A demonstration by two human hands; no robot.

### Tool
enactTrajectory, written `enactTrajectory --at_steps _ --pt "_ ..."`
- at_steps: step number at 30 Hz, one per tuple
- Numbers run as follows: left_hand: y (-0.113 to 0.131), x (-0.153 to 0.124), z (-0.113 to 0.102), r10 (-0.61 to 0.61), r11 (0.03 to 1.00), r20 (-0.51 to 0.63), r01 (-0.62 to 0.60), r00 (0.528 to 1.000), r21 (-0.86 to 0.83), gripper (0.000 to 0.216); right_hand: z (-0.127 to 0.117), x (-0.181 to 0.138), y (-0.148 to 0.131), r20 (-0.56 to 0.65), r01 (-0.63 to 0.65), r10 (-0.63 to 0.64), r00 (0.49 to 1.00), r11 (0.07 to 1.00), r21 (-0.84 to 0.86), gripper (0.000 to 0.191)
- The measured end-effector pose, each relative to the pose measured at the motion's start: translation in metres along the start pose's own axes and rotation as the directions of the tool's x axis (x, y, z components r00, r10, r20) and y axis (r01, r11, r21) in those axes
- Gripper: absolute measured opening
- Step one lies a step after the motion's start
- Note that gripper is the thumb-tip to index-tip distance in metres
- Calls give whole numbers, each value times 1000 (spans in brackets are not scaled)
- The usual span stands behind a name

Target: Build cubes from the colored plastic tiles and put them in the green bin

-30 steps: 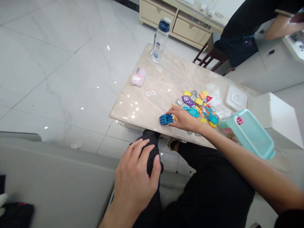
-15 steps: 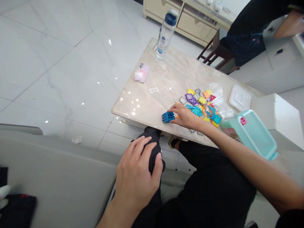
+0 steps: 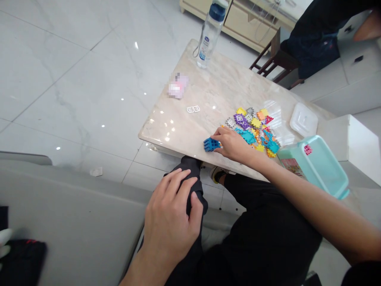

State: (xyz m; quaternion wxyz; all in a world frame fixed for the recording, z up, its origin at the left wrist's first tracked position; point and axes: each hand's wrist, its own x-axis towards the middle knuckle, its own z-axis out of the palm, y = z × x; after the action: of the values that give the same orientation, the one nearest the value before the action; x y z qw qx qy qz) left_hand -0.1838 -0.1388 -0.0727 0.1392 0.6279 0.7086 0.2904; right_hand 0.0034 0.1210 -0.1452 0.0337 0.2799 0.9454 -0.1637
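Right hand (image 3: 232, 143) pinches the blue block (image 3: 209, 145) near the edge of the counter (image 3: 217, 85); left hand (image 3: 172, 210) lies loosely spread on the knee (image 3: 192, 163). Block looks light, stiff, probably best gripped across opposite sides.

Bare hands on both sides: left hand (image 3: 172, 214) shows its back, four slim fingers and a thumb; right hand (image 3: 233, 145) partly turned away, thumb and fingers visible. Right forearm (image 3: 306, 202) bare up to a black sleeve (image 3: 361, 274), only a bit of it in view. Trousers (image 3: 268, 230) plain black, loose cut, fabric bunched around the left knee. Shoe (image 3: 218, 176) dark with yellow edging, just off the table's (image 3: 232, 75) near edge; finer detail too small to read.
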Motion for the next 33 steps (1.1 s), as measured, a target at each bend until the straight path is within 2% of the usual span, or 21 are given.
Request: enactTrajectory --at_steps 8,12,18,24,33 --pt "1 0 1 -22 999 4 22 1000 -24 27 -8 4 -22 115 -61 95 989 962 -266 20" --pt "1 0 1 -21 999 2 21 1000 -28 26 -11 6 -28 138 -63 109 984 951 -304 17" --pt "2 0 1 -32 999 -6 32 999 -30 25 -11 4 -37 106 -54 98 989 932 -358 16" --pt "2 0 1 -33 999 -8 33 999 -35 24 -4 1 -28 86 -31 61 994 948 -318 15" --pt "-2 0 -1 -42 997 -4 42 999 -62 24 -3 -3 -19 106 -44 68 992 975 -218 32"
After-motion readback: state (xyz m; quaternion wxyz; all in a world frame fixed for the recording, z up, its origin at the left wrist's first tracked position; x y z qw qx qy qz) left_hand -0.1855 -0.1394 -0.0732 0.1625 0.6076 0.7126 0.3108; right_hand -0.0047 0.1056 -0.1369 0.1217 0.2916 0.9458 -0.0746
